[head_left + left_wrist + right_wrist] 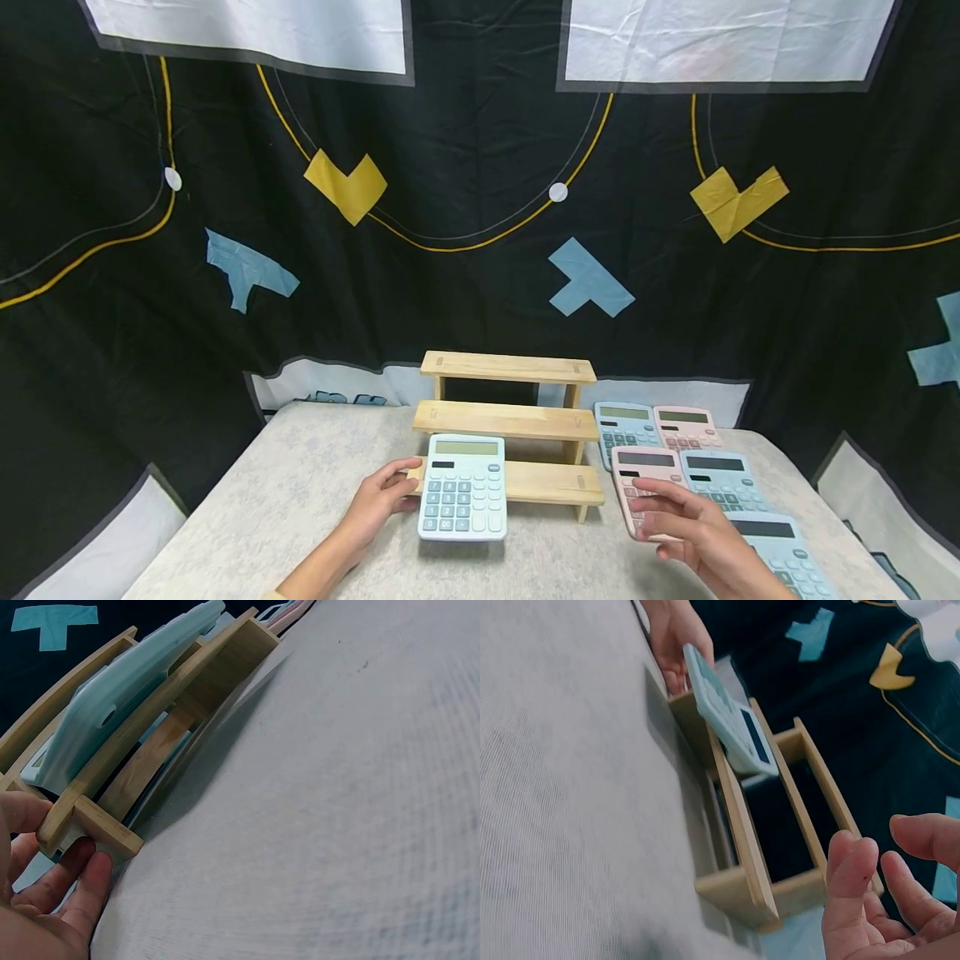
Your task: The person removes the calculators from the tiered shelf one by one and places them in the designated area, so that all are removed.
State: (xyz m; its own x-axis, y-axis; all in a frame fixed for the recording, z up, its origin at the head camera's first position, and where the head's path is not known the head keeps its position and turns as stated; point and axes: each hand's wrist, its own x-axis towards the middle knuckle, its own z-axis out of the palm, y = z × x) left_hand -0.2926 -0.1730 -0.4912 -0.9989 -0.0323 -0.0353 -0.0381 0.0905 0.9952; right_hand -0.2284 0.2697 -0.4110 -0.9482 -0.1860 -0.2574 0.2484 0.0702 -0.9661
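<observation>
A light blue calculator (462, 487) leans on the lowest step of a three-step wooden stand (555, 482), its keys facing me. My left hand (384, 500) holds the left end of that step; in the left wrist view the thumb lies near the top of the board (112, 754) and the other fingers curl below it. Over on the right, my right hand (693, 525) hovers in front of a pink calculator (628, 492) with its fingers loosely bent and nothing in them. The right wrist view has the blue calculator (731, 720) tilted back on the step.
Several more calculators lie at the right of the table, among them a blue one (626, 425), a pink one (686, 425) and a nearer blue one (780, 550). A dark printed cloth (480, 308) hangs behind the stand. The table top (300, 475) is pale.
</observation>
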